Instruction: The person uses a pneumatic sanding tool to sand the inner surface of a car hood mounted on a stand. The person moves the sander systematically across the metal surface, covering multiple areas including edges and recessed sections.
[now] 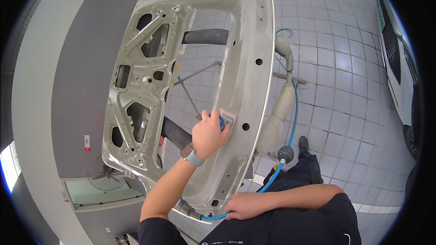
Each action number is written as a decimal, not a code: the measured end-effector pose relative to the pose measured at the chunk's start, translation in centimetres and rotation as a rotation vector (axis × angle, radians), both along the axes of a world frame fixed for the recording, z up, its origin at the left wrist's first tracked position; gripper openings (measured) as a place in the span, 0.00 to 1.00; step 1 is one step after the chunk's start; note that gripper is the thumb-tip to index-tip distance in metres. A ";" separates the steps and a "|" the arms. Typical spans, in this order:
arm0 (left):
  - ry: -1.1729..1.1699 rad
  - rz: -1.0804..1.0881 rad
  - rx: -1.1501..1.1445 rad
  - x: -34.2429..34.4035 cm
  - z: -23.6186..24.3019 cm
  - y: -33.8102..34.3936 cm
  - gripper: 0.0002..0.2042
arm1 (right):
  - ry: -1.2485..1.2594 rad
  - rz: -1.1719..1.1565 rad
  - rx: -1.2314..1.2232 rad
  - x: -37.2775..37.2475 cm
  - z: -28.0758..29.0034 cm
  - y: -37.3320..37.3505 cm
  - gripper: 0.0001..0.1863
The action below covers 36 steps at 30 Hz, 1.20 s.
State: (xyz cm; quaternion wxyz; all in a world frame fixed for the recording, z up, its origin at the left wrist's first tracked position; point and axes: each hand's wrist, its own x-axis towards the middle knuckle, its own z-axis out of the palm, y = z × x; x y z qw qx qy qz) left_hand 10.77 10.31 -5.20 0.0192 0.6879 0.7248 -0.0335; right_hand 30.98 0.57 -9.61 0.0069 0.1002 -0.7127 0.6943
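Note:
A bare beige-grey car tailgate stretches out before me, with a large window opening and a lattice of cut-outs along its left side. My left hand, a watch on its wrist, grips a small sander. Its body is blue, and its pale flat pad rests against the inner slope of the tailgate, beside a round black hole. Down at the panel's near end, my right hand is closed on a blue hose. A grey connector sits on that hose; beyond it my left forearm hides the run.
Padded stand arms support the tailgate from below. The blue hose continues past a dark round fitting along the tiled floor. A white car stands at far right, a fan by the left wall.

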 end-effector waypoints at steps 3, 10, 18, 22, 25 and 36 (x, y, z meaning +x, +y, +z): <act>0.012 0.023 0.004 0.8 -0.7 5.3 0.22 | 0.001 -0.077 -0.009 0.5 -0.2 1.0 0.16; 0.017 0.075 0.086 2.5 -1.9 15.0 0.25 | -0.048 -0.205 -0.051 1.1 -0.1 1.9 0.17; -0.030 0.136 0.053 2.3 -1.6 12.7 0.24 | -0.095 -0.110 -0.080 0.9 1.3 -0.8 0.17; -0.053 0.153 0.016 0.8 -1.1 3.1 0.24 | -0.076 -0.001 -0.052 -0.6 1.8 -6.2 0.18; -0.079 0.130 0.019 -0.4 -0.3 -5.1 0.22 | -0.059 0.051 -0.094 -2.0 2.1 -11.0 0.18; -0.031 -0.141 -0.081 -6.6 1.8 -27.1 0.20 | -0.057 0.007 0.042 -9.4 1.4 -27.9 0.17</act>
